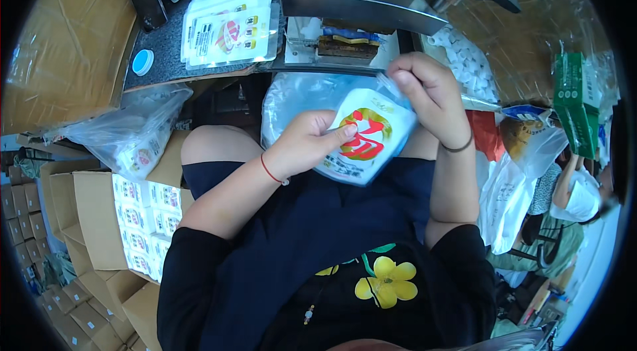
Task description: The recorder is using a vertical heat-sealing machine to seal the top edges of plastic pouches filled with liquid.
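Observation:
My left hand [307, 140] grips a flat white pouch [377, 107] with a red and gold print, its thumb across the printed front. The pouch is tilted above my lap, below a metal press [361, 9]. At the pouch's upper corner, my right hand [428, 89] is closed in a pinch on a small translucent white piece [387, 83]. Whether that piece sits in the pouch's corner or only touches it, I cannot tell. Behind the hands hangs a clear plastic bag [288, 102]. A fanned stack of similar pouches [229, 36] lies on the worktop, left of the press.
Small white plastic parts [468, 59] are heaped right of the press. A blue-white round lid [142, 62] and a dark phone [147, 0] lie on the left worktop. An open carton [96, 218] of packed pouches stands lower left. A person [574, 192] sits at the far right.

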A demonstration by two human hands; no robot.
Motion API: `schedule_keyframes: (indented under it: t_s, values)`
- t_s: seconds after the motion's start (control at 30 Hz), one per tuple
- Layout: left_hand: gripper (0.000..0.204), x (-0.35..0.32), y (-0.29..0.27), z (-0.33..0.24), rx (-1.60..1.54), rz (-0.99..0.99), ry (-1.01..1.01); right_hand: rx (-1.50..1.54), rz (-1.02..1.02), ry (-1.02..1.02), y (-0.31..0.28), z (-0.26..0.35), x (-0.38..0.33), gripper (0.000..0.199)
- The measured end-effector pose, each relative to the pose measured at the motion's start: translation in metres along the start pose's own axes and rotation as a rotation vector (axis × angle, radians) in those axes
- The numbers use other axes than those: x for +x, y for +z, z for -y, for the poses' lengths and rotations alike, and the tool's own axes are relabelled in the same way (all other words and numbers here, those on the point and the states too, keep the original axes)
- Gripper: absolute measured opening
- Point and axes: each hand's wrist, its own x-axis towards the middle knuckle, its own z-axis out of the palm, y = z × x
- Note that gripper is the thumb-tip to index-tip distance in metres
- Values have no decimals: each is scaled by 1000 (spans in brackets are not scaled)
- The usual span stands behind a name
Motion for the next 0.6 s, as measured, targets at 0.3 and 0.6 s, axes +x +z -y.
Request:
schedule_keyframes:
  t_s: [0.3, 0.6]
  values:
    - [33, 13, -2, 5, -192, 97, -93, -961, -132, 261, -49, -37, -9, 34]
    - [38, 48, -31, -23, -202, -153, 66, -755, -52, 281, -66, -109, -24, 20]
